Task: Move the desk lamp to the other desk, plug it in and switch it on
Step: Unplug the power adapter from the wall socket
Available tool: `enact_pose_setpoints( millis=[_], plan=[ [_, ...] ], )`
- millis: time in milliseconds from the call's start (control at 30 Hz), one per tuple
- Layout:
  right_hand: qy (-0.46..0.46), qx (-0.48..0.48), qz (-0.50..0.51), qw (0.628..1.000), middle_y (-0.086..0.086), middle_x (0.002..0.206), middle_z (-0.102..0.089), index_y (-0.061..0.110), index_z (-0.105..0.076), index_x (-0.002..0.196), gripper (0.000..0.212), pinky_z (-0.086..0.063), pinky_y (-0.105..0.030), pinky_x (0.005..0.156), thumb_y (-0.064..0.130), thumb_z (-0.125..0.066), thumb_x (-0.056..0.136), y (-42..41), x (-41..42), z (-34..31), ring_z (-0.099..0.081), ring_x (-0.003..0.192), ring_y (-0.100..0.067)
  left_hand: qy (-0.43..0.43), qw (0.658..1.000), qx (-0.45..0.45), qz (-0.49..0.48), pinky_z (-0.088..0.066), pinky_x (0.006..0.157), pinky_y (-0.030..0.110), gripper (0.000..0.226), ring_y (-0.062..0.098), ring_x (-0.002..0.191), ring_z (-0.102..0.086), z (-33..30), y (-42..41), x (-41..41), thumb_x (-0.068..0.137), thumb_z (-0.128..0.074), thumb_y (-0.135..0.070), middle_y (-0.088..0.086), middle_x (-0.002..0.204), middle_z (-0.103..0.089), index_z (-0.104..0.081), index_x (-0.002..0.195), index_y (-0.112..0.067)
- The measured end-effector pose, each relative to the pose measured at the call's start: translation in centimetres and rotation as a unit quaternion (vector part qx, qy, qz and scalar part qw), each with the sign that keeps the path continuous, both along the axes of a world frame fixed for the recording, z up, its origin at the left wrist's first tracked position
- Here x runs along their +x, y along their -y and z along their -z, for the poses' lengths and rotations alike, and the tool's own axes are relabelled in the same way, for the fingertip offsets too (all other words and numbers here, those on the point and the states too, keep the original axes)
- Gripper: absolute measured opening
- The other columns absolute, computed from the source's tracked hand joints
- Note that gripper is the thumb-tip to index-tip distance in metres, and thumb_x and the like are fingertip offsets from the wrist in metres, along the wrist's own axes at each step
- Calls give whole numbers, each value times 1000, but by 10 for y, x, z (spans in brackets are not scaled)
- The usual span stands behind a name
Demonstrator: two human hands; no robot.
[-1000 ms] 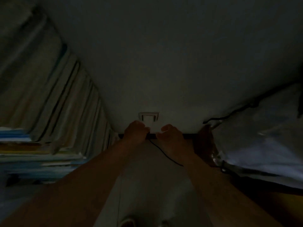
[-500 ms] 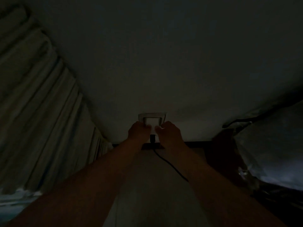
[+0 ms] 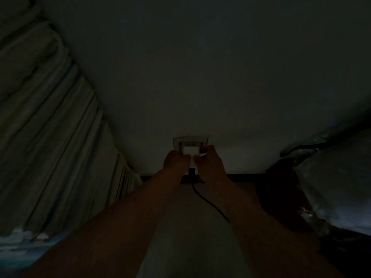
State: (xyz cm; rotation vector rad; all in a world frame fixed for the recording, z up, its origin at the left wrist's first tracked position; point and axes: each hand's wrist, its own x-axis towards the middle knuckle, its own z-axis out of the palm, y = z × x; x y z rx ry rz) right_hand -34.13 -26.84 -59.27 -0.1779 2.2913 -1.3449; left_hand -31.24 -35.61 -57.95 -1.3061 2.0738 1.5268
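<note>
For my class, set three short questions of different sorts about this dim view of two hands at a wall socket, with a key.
1. True or false: both hands are at the wall socket.
2. Multiple choice: the black cable runs from the white plug (a) up the wall, (b) down and toward the person's right, (c) left into the curtain.
3. Fill in: the pale folds at the left of the view belong to a ____.

Key
1. True: the left hand and the right hand both pinch the plug against the socket. How far it is seated cannot be told.
2. b.
3. curtain.
</note>
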Motion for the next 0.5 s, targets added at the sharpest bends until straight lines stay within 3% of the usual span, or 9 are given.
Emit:
enact_pose_setpoints(
  millis=[33, 100, 167, 233, 300, 333, 400, 467, 500],
  plan=[
    [3, -1, 5, 1000, -20, 113, -58, 1, -45, 120, 28, -36, -10, 39, 12, -50, 94, -2, 1, 0, -43, 65, -7, -5, 1000, 12, -13, -50, 84, 35, 29, 27, 90, -55, -3, -1, 1, 97, -46, -22, 22, 122, -58, -60, 109, -1],
    [10, -3, 6, 1000, -17, 105, -57, 1, -46, 119, 27, -35, -5, 33, 11, -50, 94, -6, 5, -5, -41, 60, -6, -7, 999, 34, -38, -48, 69, 33, 18, 20, 72, -48, -11, -4, 4, 96, -48, -20, 14, 87, -56, -57, 83, -12],
    [26, 2, 7, 1000, -21, 107, -57, 0, -46, 119, 26, -33, -3, 29, 7, -48, 94, -12, 12, -14, -39, 57, -6, -1, 997, 54, -61, -37, 56, 25, 31, 15, 60, -39, -19, -8, 11, 96, -49, -15, 4, 69, -42, -44, 66, -20],
    [30, 2, 3, 1000, -25, 114, -58, 1, -45, 120, 26, -34, -3, 33, 6, -47, 94, -18, 19, -24, -42, 59, -9, -3, 995, 71, -75, -38, 57, 26, 33, 17, 61, -41, -28, -12, 20, 96, -50, -13, 5, 72, -44, -42, 64, -20],
    [18, 2, -1, 1000, -25, 115, -58, 3, -45, 120, 27, -38, -7, 43, 7, -48, 94, -22, 26, -36, -50, 72, -16, -7, 995, 72, -72, -47, 68, 33, 33, 23, 74, -48, -37, -17, 25, 95, -50, -15, 8, 82, -49, -42, 64, -20],
    [19, -1, 0, 1000, -26, 116, -58, 2, -44, 121, 28, -38, -7, 43, 6, -47, 94, -24, 28, -44, -50, 78, -19, -10, 996, 64, -66, -49, 73, 35, 33, 24, 77, -50, -44, -19, 27, 95, -51, -16, 7, 83, -50, -42, 64, -20],
    [21, -4, -2, 1000, -27, 117, -57, 0, -44, 121, 28, -37, -3, 38, 1, -45, 94, -26, 31, -60, -49, 82, -20, -13, 995, 72, -68, -47, 68, 32, 30, 21, 70, -49, -59, -23, 30, 94, -52, -17, 8, 79, -51, -46, 66, -19],
    [15, -6, -2, 1000, -27, 115, -58, -1, -45, 120, 26, -36, 0, 37, 1, -44, 94, -31, 35, -78, -50, 75, -16, -19, 994, 84, -63, -42, 59, 27, 15, 23, 73, -51, -81, -27, 33, 94, -53, -20, 15, 98, -59, -60, 84, -11],
    [13, -11, 1, 1000, -27, 115, -58, -1, -46, 119, 25, -36, 1, 38, 1, -44, 94, -33, 37, -87, -48, 71, -13, -22, 994, 81, -64, -42, 59, 26, 21, 26, 81, -53, -91, -29, 36, 94, -53, -22, 17, 111, -59, -62, 103, -5]
  ],
)
